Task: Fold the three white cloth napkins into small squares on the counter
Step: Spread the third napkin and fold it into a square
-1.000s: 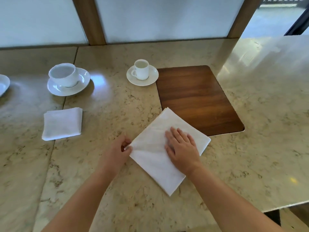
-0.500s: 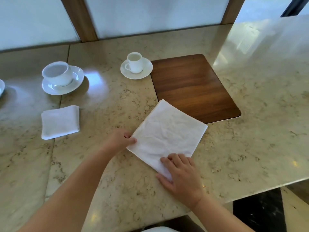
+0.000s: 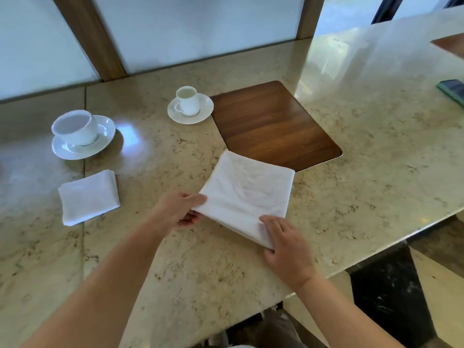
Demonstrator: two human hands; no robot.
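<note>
left hand [image 3: 179,209]: pinching napkin [image 3: 247,194] corner | right hand [image 3: 286,243]: fingers curled over near corner

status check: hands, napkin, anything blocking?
Left hand pinches the near-left corner of the napkin; right hand grips its near corner. One folded napkin set aside left. Far corner overlaps the wooden board; nothing blocking.

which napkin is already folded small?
The left napkin, lying untouched below the big cup. The other napkin is larger, its near corners gripped by the left hand and right hand.
</note>
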